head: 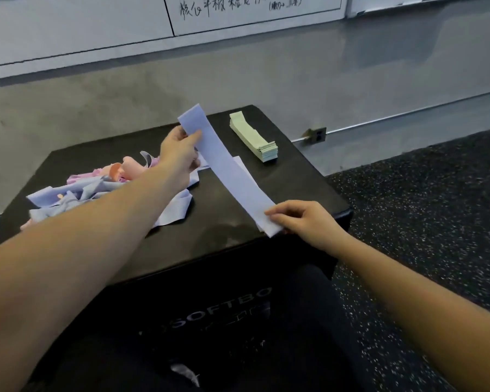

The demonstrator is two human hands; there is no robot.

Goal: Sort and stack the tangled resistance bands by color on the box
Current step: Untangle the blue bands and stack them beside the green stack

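Sorting is partly done, as we read it. Green bands (253,137) sit in one neat stack at the far right corner of the box (266,250), edges lined up, so that color looks finished.

We hold a blue band (229,171) stretched flat between both hands, slanting across the box top. Our left hand (178,151) pinches its far end, thumb on top, lifted a little above the surface. Our right hand (297,219) pinches the near end at the box's front right edge, fingers curled over it. A second pale strip (239,162) shows just under the band, so we judge that a blue stack has begun there; how many lie in it we cannot tell.

The pile (102,190) on the left of the box is what remains: blue bands crumpled together with pink ones, and a touch of orange among them. No pink stack shows yet.

So we judge one color done, one under way, and at least pink untouched. Most of the tangle is left to pull apart, flatten and lay down.
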